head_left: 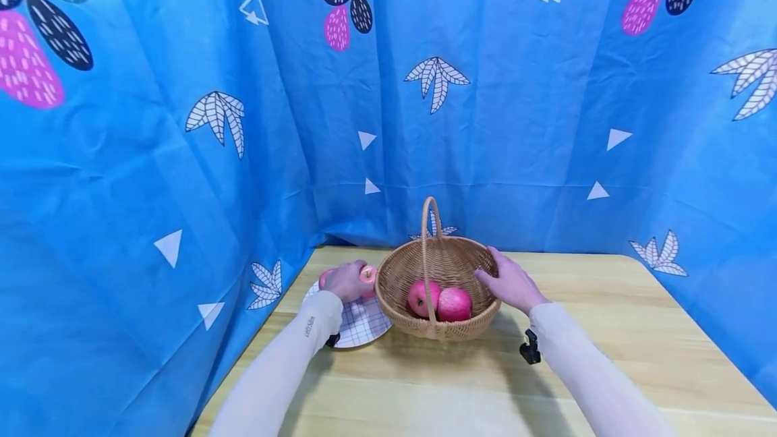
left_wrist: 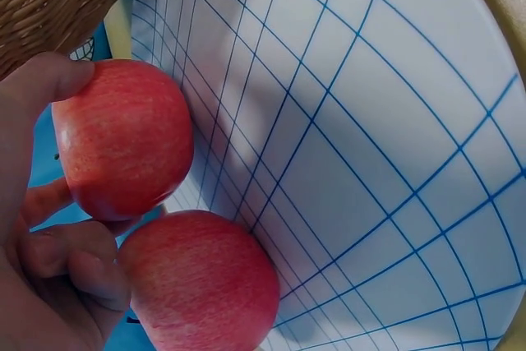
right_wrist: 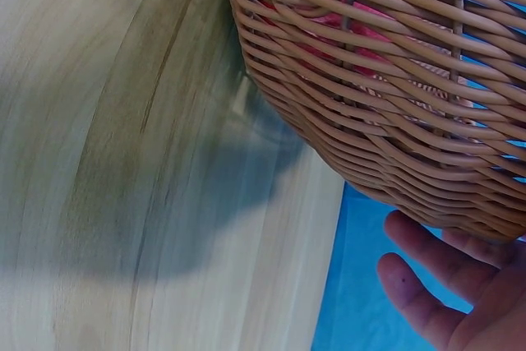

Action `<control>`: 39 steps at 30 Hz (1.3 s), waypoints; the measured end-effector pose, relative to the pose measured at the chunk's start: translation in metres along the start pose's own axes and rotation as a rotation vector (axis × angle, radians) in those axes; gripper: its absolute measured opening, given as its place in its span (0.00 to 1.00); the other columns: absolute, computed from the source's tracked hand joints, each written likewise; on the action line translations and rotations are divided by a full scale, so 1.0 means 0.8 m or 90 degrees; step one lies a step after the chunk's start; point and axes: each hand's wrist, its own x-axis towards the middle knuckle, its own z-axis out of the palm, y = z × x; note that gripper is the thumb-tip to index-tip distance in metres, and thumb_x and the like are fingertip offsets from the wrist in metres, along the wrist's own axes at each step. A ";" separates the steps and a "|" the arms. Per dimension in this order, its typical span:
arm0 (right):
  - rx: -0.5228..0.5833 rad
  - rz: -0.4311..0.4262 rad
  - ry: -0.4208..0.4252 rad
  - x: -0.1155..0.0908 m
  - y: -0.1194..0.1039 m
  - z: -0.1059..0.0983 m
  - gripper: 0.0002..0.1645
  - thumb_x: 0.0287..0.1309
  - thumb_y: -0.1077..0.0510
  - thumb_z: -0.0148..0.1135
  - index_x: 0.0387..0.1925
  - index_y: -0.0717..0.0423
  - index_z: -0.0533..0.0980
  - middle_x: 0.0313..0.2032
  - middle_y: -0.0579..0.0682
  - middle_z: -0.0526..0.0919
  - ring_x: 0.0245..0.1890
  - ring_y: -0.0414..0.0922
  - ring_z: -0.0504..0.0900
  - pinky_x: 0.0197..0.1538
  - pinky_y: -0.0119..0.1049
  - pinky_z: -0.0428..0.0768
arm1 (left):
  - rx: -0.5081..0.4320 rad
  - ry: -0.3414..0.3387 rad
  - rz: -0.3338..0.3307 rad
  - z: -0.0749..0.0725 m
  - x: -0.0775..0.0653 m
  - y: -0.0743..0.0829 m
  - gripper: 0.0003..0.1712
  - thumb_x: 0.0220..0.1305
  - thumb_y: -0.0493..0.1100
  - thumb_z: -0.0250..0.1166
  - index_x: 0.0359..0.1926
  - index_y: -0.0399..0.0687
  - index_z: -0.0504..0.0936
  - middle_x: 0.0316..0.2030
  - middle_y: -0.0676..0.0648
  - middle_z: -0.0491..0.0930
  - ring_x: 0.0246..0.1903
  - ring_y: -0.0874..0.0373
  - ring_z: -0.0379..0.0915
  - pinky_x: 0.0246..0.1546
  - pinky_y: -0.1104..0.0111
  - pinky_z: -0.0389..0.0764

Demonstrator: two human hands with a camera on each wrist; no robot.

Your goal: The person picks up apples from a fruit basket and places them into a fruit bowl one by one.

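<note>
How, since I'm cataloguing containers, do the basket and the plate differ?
The basket is woven and brown; the plate is white with blue lines. The basket is deep; the plate is much flatter. The basket has an arched handle; the plate shows none. Red apples are seen at both.

The plate [head_left: 362,324] was white with a blue line grid. The apples [head_left: 454,304] were red with fine paler streaks. The basket [head_left: 467,329] was tan, in a woven pattern. The tabletop [head_left: 449,390] displayed pale yellow wood grain. The curtain [head_left: 510,120] was blue, printed with white leaves, white triangles, and pink, black and green dashed ovals.
</note>
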 end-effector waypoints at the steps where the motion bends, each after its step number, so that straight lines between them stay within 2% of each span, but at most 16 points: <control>1: -0.002 0.000 0.000 -0.002 0.002 -0.001 0.52 0.69 0.36 0.54 0.79 0.59 0.47 0.72 0.68 0.62 0.69 0.68 0.66 0.69 0.65 0.63 | 0.000 -0.001 -0.001 0.003 0.000 0.001 0.40 0.58 0.70 0.61 0.65 0.55 0.77 0.55 0.43 0.83 0.50 0.45 0.81 0.48 0.48 0.79; 5: 0.006 0.004 -0.004 -0.005 0.005 0.000 0.52 0.68 0.35 0.55 0.79 0.58 0.47 0.72 0.68 0.62 0.69 0.67 0.66 0.69 0.65 0.63 | 0.004 -0.013 -0.012 0.010 0.000 0.000 0.41 0.57 0.72 0.61 0.66 0.55 0.76 0.55 0.43 0.83 0.49 0.46 0.80 0.48 0.50 0.79; 10: 0.020 -0.002 0.001 -0.002 0.003 0.001 0.53 0.68 0.34 0.55 0.79 0.58 0.47 0.72 0.67 0.62 0.69 0.67 0.67 0.68 0.65 0.63 | 0.003 -0.008 -0.023 0.005 0.003 0.000 0.45 0.55 0.74 0.63 0.67 0.54 0.75 0.55 0.43 0.83 0.50 0.44 0.80 0.49 0.48 0.78; 17: 0.013 0.004 -0.006 -0.004 0.002 -0.002 0.51 0.69 0.39 0.56 0.79 0.58 0.46 0.72 0.68 0.62 0.69 0.67 0.67 0.68 0.65 0.64 | 0.009 -0.056 -0.056 0.000 0.003 0.007 0.41 0.65 0.71 0.52 0.69 0.51 0.72 0.60 0.41 0.79 0.55 0.42 0.78 0.53 0.48 0.77; 21: 0.014 0.003 -0.006 -0.003 0.000 -0.004 0.50 0.70 0.40 0.55 0.79 0.58 0.46 0.72 0.68 0.61 0.69 0.68 0.66 0.68 0.65 0.64 | 0.018 -0.059 -0.061 -0.004 0.004 0.012 0.37 0.68 0.66 0.47 0.69 0.51 0.73 0.60 0.40 0.79 0.54 0.41 0.79 0.50 0.46 0.77; 25: 0.016 0.007 -0.007 -0.002 -0.001 -0.003 0.49 0.70 0.40 0.56 0.79 0.57 0.46 0.73 0.68 0.61 0.69 0.67 0.66 0.69 0.65 0.63 | 0.030 -0.059 -0.053 -0.008 0.004 0.013 0.39 0.66 0.69 0.50 0.68 0.52 0.73 0.59 0.40 0.80 0.52 0.42 0.79 0.48 0.45 0.77; 28: 0.016 0.008 -0.009 -0.001 -0.001 -0.003 0.50 0.70 0.40 0.56 0.79 0.57 0.46 0.73 0.68 0.61 0.69 0.67 0.66 0.68 0.65 0.64 | 0.025 -0.064 -0.047 -0.011 0.002 0.014 0.43 0.63 0.71 0.55 0.70 0.52 0.72 0.60 0.40 0.79 0.54 0.42 0.79 0.51 0.46 0.77; 31: 0.019 0.010 -0.013 0.000 0.000 -0.002 0.51 0.69 0.37 0.56 0.80 0.56 0.46 0.73 0.67 0.62 0.69 0.66 0.67 0.67 0.64 0.65 | 0.011 -0.059 -0.050 -0.013 -0.001 0.013 0.44 0.62 0.72 0.54 0.71 0.52 0.70 0.62 0.40 0.79 0.57 0.42 0.78 0.54 0.48 0.77; 34: 0.024 0.008 -0.014 0.001 0.001 -0.001 0.52 0.69 0.38 0.56 0.79 0.57 0.46 0.72 0.68 0.62 0.69 0.67 0.67 0.67 0.65 0.65 | 0.010 -0.042 -0.054 -0.014 -0.002 0.012 0.41 0.65 0.70 0.51 0.71 0.54 0.70 0.62 0.42 0.79 0.57 0.42 0.78 0.51 0.47 0.78; 39: 0.021 0.009 -0.010 0.002 0.002 -0.001 0.51 0.69 0.39 0.56 0.79 0.57 0.46 0.72 0.68 0.62 0.69 0.67 0.66 0.68 0.65 0.64 | 0.012 -0.005 -0.027 -0.019 -0.001 0.015 0.35 0.67 0.62 0.57 0.70 0.54 0.71 0.59 0.42 0.80 0.55 0.43 0.79 0.49 0.48 0.80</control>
